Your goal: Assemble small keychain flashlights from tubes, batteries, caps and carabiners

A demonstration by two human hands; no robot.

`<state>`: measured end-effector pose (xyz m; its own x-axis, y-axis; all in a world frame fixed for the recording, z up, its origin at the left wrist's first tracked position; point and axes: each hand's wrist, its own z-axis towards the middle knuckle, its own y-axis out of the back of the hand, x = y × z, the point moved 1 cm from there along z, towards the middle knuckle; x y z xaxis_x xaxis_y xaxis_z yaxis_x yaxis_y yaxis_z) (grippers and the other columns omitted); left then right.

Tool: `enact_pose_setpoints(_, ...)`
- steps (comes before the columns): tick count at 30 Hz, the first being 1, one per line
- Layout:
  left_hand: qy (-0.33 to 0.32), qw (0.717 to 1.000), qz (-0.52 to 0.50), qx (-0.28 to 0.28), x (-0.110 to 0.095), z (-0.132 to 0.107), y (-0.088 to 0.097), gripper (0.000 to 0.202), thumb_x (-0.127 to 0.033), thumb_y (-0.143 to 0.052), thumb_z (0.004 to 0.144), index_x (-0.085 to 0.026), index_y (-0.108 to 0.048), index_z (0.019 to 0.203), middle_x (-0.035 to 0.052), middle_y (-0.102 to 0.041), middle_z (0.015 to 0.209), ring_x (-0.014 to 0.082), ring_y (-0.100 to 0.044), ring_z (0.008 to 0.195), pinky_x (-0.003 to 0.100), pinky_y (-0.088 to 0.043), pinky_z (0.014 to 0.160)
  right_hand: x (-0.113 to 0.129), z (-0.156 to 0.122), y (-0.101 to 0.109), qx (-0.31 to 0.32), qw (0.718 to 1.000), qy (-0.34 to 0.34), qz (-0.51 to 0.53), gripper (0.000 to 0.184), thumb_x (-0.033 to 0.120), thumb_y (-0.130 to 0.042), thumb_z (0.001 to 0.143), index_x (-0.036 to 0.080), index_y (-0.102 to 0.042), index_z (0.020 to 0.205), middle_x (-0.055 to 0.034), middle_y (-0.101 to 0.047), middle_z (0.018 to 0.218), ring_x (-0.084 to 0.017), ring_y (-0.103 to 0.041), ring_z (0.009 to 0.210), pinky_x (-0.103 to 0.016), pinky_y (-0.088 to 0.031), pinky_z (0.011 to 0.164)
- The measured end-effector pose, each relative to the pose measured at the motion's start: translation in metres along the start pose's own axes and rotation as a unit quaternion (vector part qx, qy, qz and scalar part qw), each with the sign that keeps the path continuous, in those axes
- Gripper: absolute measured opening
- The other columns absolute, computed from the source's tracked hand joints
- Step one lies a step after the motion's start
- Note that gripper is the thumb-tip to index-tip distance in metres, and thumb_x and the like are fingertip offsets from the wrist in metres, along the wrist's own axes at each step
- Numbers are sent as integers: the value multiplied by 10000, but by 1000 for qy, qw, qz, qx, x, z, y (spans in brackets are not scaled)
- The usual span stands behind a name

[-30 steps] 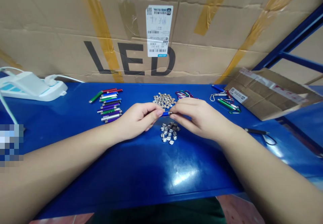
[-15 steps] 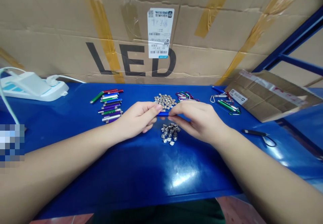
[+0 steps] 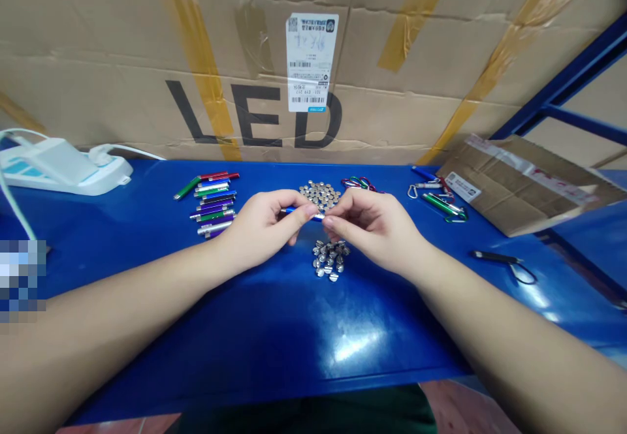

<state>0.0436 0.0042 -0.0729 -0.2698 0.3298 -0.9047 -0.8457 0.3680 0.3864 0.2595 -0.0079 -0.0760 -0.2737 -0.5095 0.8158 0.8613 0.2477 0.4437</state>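
Note:
My left hand is closed around a slim blue metal tube, like a mini flashlight, held level above the table. At its right end a pale, silvery part shows between the fingertips. My right hand pinches at that end with thumb and forefinger; whether a small separate piece is in that pinch is hidden. Just behind the fingers lies a pile of button batteries. In front of them sits a heap of small silver metal caps.
Coloured mini flashlights lie in a column on the left, near a white power strip. Behind my right hand are coloured carabiners. Finished-looking flashlights with clips, a black one with a loop and a cardboard box are at right.
The blue flashlight has shifted left in my left hand, and its silvery end now shows. My right fingers have moved from its blue barrel to that end.

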Motion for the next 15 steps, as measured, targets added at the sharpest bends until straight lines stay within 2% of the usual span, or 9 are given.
enact_pose_setpoints(2, 19, 1000, -10, 13, 0, 2, 2, 443, -550, -672, 980, -178, -615, 746, -30, -568, 486, 86, -474, 426, 199, -371, 461, 2, 0, 4, 6, 987, 110, -114, 196, 314, -685, 1015, 218, -622, 857, -43, -730, 806, -170, -675, 728, -319, -554, 703)
enact_pose_setpoints(4, 53, 997, -57, 25, -1, 4, 3, 538, -610, -710, 942, -194, -514, 660, -51, -495, 454, 75, -446, 397, 199, -360, 445, 4, 1, 8, 19, 956, 210, -206, 201, 240, -618, 1046, 226, -638, 847, -59, -741, 862, -190, -694, 819, -350, -562, 789)
enact_pose_setpoints(7, 96, 987, -124, 28, 2, 6, 3, 597, -662, -773, 874, -202, -467, 647, -71, -441, 463, 67, -437, 375, 191, -326, 400, 7, 1, 13, 4, 927, 271, -259, 219, 195, -576, 1061, 231, -654, 860, -70, -749, 887, -202, -704, 849, -361, -566, 809)
enact_pose_setpoints(9, 105, 985, -136, 24, 4, 7, 3, 580, -656, -785, 872, -190, -508, 666, -48, -503, 487, 65, -456, 386, 181, -323, 390, 9, 0, 13, -14, 930, 263, -255, 166, 193, -600, 1052, 232, -668, 906, -60, -758, 891, -195, -714, 837, -347, -572, 802)
enact_pose_setpoints(11, 114, 981, -159, 9, 7, 9, 3, 503, -589, -788, 902, -173, -573, 718, -20, -578, 539, 71, -504, 419, 174, -363, 405, 9, 0, 13, -31, 946, 221, -237, 96, 220, -635, 1037, 235, -678, 952, -46, -768, 900, -188, -724, 823, -334, -580, 794)
enact_pose_setpoints(15, 171, 945, -270, -63, 8, 17, 5, 158, -289, -741, 961, -149, -689, 909, 8, -646, 672, 98, -612, 530, 186, -479, 479, 4, -1, 15, -77, 974, 114, -181, 68, 290, -701, 992, 229, -688, 964, -42, -775, 910, -186, -732, 799, -325, -598, 771)
